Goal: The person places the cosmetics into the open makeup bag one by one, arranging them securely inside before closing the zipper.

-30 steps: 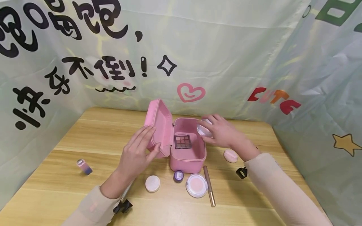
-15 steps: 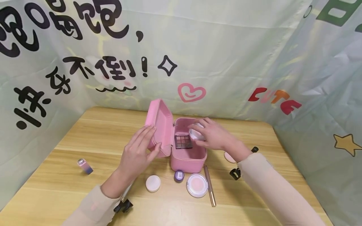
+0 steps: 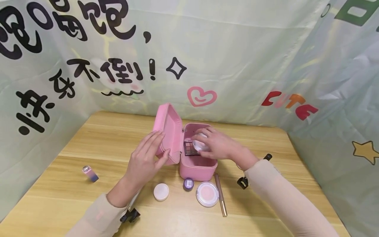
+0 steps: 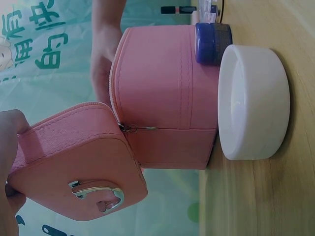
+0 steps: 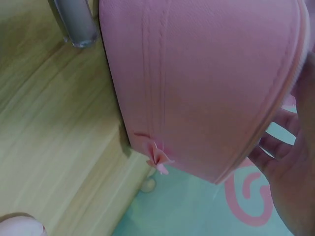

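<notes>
A pink zip-up cosmetic case [image 3: 197,172] stands on the table with its lid [image 3: 165,130] swung out to the left. My left hand [image 3: 143,161] holds the lid's near outer edge between thumb and fingers. The lid's outer face [image 4: 74,169] and metal handle show in the left wrist view. Inside the case's mouth, my right hand [image 3: 220,143] grips a round white compact [image 3: 200,144] by its edges. Below it, an eyeshadow palette [image 3: 189,149] lies in the case, partly covered by the compact and fingers. In the right wrist view the case wall hides the compact.
Before the case lie a white round jar [image 3: 161,192], a small purple jar [image 3: 188,184], another compact [image 3: 207,194] and a slim brown tube [image 3: 220,197]. A pink-and-blue lipstick tube [image 3: 90,173] lies farther left. A pink puff [image 5: 22,227] shows in the right wrist view.
My right hand has moved left and slightly down with the compact, from the case's right rim to over the palette. My left hand stays on the lid.
</notes>
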Tool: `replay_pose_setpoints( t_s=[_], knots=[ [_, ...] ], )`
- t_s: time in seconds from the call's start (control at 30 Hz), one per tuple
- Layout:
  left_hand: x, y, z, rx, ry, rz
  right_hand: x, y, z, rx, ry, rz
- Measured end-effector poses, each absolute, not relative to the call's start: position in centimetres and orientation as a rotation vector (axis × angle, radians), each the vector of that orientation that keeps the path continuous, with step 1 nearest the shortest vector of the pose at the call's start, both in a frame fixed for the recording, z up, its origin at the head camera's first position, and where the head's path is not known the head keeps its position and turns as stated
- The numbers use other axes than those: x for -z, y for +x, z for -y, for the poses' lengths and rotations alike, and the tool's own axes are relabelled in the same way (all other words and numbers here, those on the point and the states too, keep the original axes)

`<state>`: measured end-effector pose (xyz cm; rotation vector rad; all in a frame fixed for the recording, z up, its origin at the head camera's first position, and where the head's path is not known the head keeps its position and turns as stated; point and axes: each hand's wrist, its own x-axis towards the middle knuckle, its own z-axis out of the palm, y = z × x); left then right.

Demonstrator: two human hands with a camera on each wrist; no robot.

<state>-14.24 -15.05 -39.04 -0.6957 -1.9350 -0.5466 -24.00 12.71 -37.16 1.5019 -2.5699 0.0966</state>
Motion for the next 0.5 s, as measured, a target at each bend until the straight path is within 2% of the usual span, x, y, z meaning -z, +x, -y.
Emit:
replay_pose_setpoints(
  t_s=[0.5],
  knots=[
    [39.2,-14.2,15.2,0.536,-0.691,1.934,38.2,-23.2,-11.1,0.107,1.647,2.515]
  ],
)
